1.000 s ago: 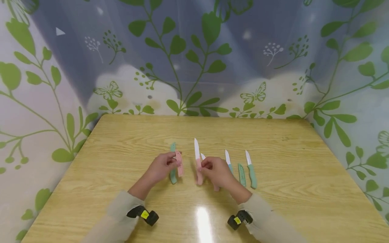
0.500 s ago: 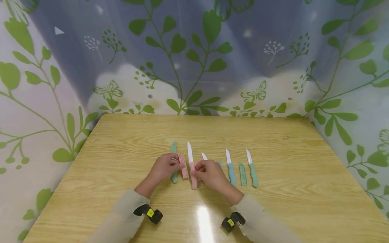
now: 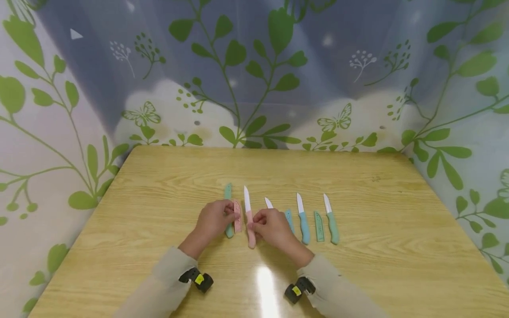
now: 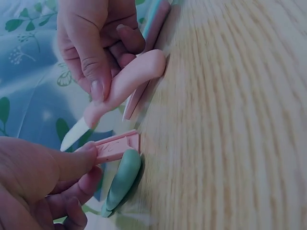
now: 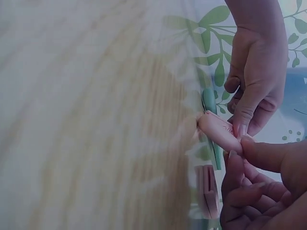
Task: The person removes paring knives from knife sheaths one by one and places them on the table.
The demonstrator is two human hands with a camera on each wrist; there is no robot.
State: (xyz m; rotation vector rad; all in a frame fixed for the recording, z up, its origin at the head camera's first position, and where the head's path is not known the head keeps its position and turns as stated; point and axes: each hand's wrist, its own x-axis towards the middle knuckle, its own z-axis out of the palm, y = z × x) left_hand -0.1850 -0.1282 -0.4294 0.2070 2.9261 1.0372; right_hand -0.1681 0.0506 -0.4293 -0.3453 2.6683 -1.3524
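Note:
My left hand [image 3: 212,219] pinches a pink knife sheath [image 3: 237,226] between thumb and fingers, beside a green sheathed knife [image 3: 228,191]. My right hand [image 3: 273,226] pinches the pink handle of a knife [image 3: 251,239], its white blade pointing away from me. In the left wrist view the pink sheath [image 4: 117,146] overlaps the green handle [image 4: 125,175], and the pink knife handle [image 4: 136,72] slants above the table. Just beyond the right hand shows the white blade tip of another knife [image 3: 268,202]; the hand covers its rest.
To the right lie a blue sheath [image 3: 289,220], a blue-handled knife [image 3: 304,227], a green sheath [image 3: 319,226] and a green-handled knife [image 3: 332,227], all in a row on the wooden table [image 3: 381,265]. A leaf-patterned curtain [image 3: 254,88] hangs behind.
The right hand has carried the pink knife left and closer to the table, beside the sheath. The left hand has brought the pink sheath slightly right and more upright. The blue sheath has come into sight.

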